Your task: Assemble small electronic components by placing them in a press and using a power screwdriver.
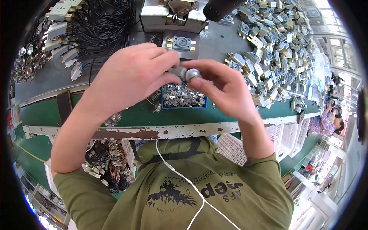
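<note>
My left hand (132, 74) and my right hand (224, 90) meet over the green workbench (46, 111), both pinching one small round metal part (190, 73) between thumbs and fingertips. Just below the hands sits a blue tray (183, 97) filled with small shiny metal clips. A grey switch body with brass terminals (181, 43) rests on a fixture plate right behind my fingers. My fingers cover much of the held part.
A large heap of grey and brass switch parts (274, 50) covers the bench at right. Black wires (103, 27) and several wired parts lie at back left. A metal press fixture (172, 15) stands behind. A bin of wired pieces (109, 165) sits under the bench. Another person (329, 122) works far right.
</note>
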{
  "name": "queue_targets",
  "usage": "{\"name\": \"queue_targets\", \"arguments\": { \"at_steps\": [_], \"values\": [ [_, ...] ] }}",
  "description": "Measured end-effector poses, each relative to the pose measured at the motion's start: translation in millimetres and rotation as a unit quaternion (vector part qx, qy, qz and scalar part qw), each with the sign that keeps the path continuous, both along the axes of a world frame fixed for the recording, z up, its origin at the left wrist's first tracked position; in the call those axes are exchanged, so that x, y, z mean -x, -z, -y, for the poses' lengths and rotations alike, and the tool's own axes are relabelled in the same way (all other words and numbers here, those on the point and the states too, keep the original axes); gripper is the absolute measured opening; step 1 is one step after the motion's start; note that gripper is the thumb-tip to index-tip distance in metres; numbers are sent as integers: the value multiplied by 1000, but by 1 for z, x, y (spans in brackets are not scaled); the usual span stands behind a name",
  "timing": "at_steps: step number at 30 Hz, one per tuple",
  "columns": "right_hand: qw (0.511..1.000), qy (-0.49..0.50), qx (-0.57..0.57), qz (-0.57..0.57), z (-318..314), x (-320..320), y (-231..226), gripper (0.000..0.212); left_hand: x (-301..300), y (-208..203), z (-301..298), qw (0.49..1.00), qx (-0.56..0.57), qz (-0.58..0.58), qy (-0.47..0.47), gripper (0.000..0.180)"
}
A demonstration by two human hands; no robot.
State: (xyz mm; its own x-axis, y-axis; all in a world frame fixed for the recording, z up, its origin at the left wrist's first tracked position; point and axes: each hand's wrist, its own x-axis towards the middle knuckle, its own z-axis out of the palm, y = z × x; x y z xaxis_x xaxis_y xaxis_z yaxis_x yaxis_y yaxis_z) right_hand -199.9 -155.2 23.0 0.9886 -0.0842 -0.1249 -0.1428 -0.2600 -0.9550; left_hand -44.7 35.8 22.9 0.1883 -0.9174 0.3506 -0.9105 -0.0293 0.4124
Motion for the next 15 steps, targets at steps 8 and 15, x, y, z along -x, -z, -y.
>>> {"name": "queue_targets", "arguments": {
  "at_steps": [8,15],
  "values": [
    [996,-66,21,-59,20,-7,-1,32,-5,-11,-1,996,-77,9,40,34],
    [981,173,0,86,32,-3,1,34,-40,-29,28,970,-173,-167,-42,49]
  ]
}}
